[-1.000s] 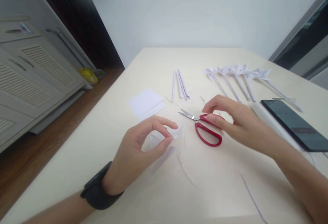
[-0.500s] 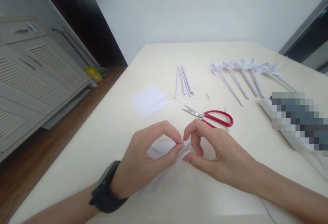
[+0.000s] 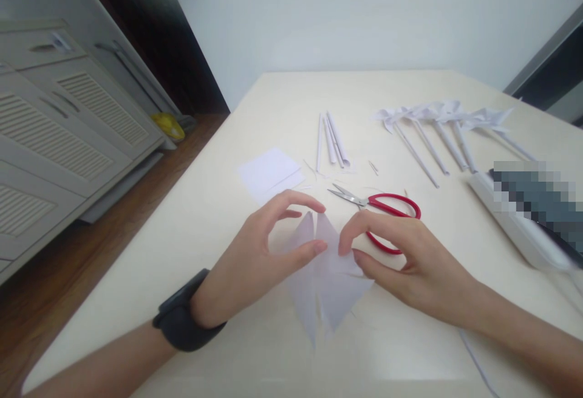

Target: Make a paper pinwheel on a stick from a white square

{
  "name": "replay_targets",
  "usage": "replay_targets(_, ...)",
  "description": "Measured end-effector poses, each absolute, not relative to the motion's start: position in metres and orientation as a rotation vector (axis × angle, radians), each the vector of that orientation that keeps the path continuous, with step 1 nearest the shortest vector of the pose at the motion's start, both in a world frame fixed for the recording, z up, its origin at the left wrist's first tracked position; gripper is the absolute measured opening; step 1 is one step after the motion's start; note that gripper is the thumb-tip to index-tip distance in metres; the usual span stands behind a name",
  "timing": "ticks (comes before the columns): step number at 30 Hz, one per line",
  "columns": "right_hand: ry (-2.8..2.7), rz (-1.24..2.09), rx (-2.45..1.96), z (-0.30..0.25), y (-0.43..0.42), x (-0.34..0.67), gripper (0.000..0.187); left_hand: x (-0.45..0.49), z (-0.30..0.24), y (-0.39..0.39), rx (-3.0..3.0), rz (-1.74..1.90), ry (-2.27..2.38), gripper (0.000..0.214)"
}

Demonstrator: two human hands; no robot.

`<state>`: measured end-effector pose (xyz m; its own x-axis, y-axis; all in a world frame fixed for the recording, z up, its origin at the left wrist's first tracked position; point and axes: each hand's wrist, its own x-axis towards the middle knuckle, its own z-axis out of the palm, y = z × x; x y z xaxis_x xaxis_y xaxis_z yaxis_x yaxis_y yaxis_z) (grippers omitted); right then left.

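Observation:
A white paper square point(image 3: 341, 295), slit inward from its corners, is held over the table, its cut flaps spread apart. My right hand point(image 3: 412, 264) pinches its right side between thumb and forefinger. My left hand point(image 3: 255, 258), with a black watch on the wrist, has thumb and forefinger apart; the thumb crosses the front of the paper and the forefinger is by its top tips. Just beyond the right hand lie red-handled scissors point(image 3: 387, 202), blades slightly apart, one handle loop partly hidden by that hand.
White paper sheets point(image 3: 268, 170) lie to the left, near rolled paper tubes point(image 3: 337, 140). Small thin sticks point(image 3: 373, 168) and thin paper strips are beyond the scissors. Several paper pinwheels point(image 3: 439, 112) on paper sticks lie at the back right. A white device point(image 3: 510, 222), partly pixelated, stands at right.
My left thumb and forefinger have parted from their pinch on the paper. The paper has turned and opened out to face me. My right fingers have closed on its side.

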<state>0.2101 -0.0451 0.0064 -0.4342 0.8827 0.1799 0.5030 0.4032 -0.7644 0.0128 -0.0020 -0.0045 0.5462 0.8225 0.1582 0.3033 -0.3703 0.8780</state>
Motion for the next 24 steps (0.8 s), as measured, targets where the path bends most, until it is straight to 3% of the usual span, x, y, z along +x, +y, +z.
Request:
replay_targets(5,-2.076,0.971,-1.140,0.010,-0.045,0.214,0.026,0.012,-0.007,0.000,1.731,0.641,0.951,0.049)
replay_targets(10,-1.978,1.037,-1.169,0.007,-0.041,0.216,0.032,0.009,-0.006,0.001,1.479,0.576,0.864,0.039)
replay_targets(15,-1.793,1.020,-1.310,0.007,-0.037,0.219,0.009,0.008,-0.004,0.000,1.524,0.671,0.990,0.031)
replay_targets(24,-1.951,0.754,-1.473,0.002,-0.035,0.217,0.004,0.009,-0.004,-0.001,1.589,0.701,1.025,0.028)
